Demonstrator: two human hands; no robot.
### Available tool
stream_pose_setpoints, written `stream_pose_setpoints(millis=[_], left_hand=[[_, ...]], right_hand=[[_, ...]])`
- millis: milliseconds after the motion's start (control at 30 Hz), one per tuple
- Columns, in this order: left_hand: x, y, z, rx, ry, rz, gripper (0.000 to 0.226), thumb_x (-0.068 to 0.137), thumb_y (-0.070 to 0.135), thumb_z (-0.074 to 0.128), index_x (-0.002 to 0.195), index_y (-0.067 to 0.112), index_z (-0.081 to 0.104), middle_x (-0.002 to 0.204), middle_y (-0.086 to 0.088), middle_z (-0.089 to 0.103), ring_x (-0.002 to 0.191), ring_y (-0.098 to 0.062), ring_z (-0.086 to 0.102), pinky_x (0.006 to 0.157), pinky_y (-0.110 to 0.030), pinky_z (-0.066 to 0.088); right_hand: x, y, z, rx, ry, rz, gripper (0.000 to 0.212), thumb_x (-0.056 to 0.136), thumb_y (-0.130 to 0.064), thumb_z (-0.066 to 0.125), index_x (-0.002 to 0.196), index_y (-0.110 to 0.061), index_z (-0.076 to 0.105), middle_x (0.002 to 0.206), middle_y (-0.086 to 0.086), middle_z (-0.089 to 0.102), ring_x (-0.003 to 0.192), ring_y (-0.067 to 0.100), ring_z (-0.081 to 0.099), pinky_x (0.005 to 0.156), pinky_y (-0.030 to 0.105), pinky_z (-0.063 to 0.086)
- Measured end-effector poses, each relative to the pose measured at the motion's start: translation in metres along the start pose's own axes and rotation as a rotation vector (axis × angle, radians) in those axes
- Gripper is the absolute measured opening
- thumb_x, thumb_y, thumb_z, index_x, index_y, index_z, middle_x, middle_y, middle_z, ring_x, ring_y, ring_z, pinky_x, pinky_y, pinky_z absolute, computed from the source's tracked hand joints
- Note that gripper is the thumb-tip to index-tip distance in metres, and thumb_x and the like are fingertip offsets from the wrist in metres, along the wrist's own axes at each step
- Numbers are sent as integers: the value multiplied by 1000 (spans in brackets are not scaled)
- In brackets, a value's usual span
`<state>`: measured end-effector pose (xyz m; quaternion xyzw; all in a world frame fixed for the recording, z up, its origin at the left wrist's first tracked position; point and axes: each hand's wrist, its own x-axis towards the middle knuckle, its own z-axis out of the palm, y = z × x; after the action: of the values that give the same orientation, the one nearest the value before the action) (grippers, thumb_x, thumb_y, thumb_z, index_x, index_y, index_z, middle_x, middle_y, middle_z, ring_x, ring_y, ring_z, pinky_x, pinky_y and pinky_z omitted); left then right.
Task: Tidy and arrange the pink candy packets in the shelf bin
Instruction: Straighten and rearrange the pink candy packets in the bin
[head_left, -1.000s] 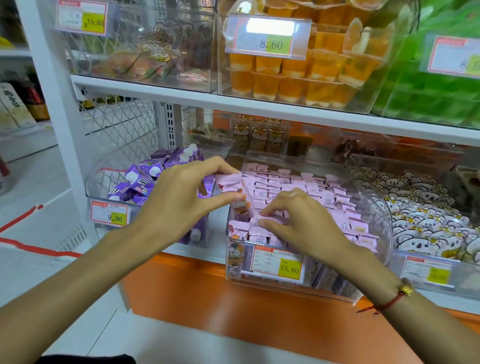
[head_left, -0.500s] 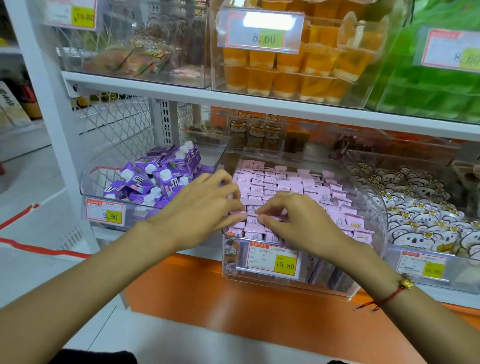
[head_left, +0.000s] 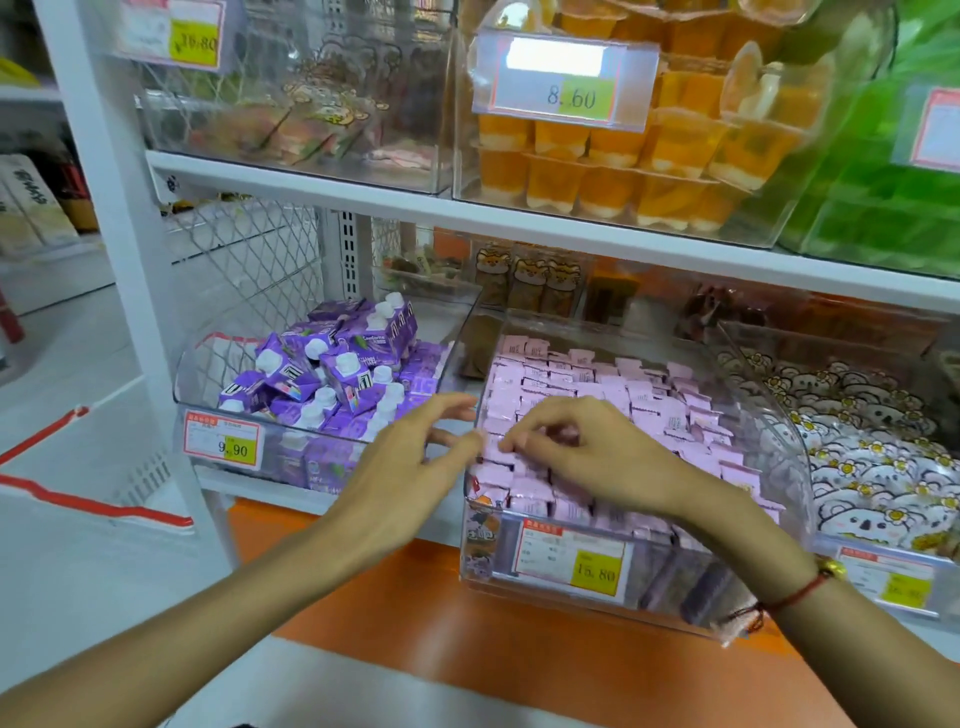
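The clear plastic bin (head_left: 644, 587) with curved walls holds rows of small, flat, glossy pink candy packets (head_left: 613, 395). The right hand (head_left: 602, 457) reaches over its front rows, fingers curled, pinching packets under the fingertips. The left hand (head_left: 410, 462) hovers just left of this grip, at the bin's left wall, fingers relaxed, holding nothing.

**One head-worn view, aimed forward and down at the shelf**

Only one view is given, so no part of the scene is shared with another view. It is taken from the person's head and is directed forward and slightly down. The clear bin (head_left: 613, 582) of pink candy packets (head_left: 597, 384) is seen from close, near the centre. Both forearms enter from the near edge. Straight lines are bent at the borders by the wide-angle lens.
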<state>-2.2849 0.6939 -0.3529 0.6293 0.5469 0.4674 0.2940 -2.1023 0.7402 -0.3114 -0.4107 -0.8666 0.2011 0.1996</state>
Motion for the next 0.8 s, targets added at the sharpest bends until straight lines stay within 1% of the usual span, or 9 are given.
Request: stream_pose_setpoints(millis=[67, 167, 267, 400, 500, 600, 667, 733, 800], left_hand=[[2, 0, 4, 31, 0, 1, 38, 82, 34, 68, 115, 40, 50, 111, 26, 57, 90, 14, 54, 82, -19, 46], [5, -3, 6, 81, 18, 7, 41, 81, 30, 71, 113, 40, 47, 108, 27, 54, 88, 16, 52, 76, -18, 46], [7, -4, 7, 98, 32, 18, 45, 79, 24, 72, 111, 41, 45, 104, 30, 53, 84, 17, 52, 70, -15, 44], [4, -5, 9, 107, 42, 52, 47, 78, 22, 72, 110, 44, 45, 104, 30, 54, 84, 17, 53, 65, -4, 40], [1, -3, 9, 67, 31, 61, 43, 80, 24, 71, 103, 49, 44, 105, 29, 55, 83, 15, 54, 69, -4, 41], [4, 2, 7, 3, 31, 3, 30, 82, 39, 66, 108, 42, 51, 106, 26, 58, 86, 13, 57, 80, -18, 46], [6, 8, 2, -9, 85, -28, 34, 85, 46, 58, 116, 35, 54, 113, 22, 57, 99, 10, 54, 87, -23, 44], [5, 14, -4, 8, 139, 59, 42, 86, 44, 59, 125, 33, 50, 124, 18, 51, 111, 4, 49, 92, -22, 41], [2, 21, -8, 49, 118, 226, 54, 82, 37, 67, 131, 32, 46, 129, 17, 45, 118, 4, 44, 97, -18, 39]], right_hand=[[10, 5, -1, -55, 96, 63, 14, 89, -31, 61, 96, -24, 70, 91, -9, 67, 78, 9, 59, 73, 30, 49], [22, 8, 6, -224, 82, 116, 21, 81, -45, 68, 94, -28, 68, 87, -9, 61, 78, 10, 54, 70, 30, 46], [28, 4, 9, -270, 84, 130, 22, 79, -46, 70, 92, -28, 70, 79, -13, 56, 73, 9, 50, 65, 27, 39], [23, 2, 17, -441, 214, -20, 22, 92, -39, 55, 89, -23, 70, 89, -7, 62, 81, 16, 55, 62, 29, 37], [19, 3, 25, -521, 276, -125, 23, 98, -33, 44, 96, -17, 61, 95, -2, 58, 90, 21, 55, 60, 30, 35], [16, 0, 20, -419, 424, -159, 21, 99, -31, 45, 97, -15, 59, 95, 1, 61, 80, 22, 59, 59, 35, 43], [12, -6, 13, -307, 591, -203, 17, 97, -27, 51, 95, -13, 61, 92, 1, 63, 72, 16, 58, 61, 35, 48], [8, -11, 3, -168, 796, -228, 14, 95, -21, 56, 93, -10, 63, 85, 0, 63, 69, 11, 56, 61, 22, 47], [5, -15, -8, 68, 950, -158, 14, 95, -21, 55, 91, -10, 64, 82, -1, 64, 68, 12, 60, 59, 18, 48]])
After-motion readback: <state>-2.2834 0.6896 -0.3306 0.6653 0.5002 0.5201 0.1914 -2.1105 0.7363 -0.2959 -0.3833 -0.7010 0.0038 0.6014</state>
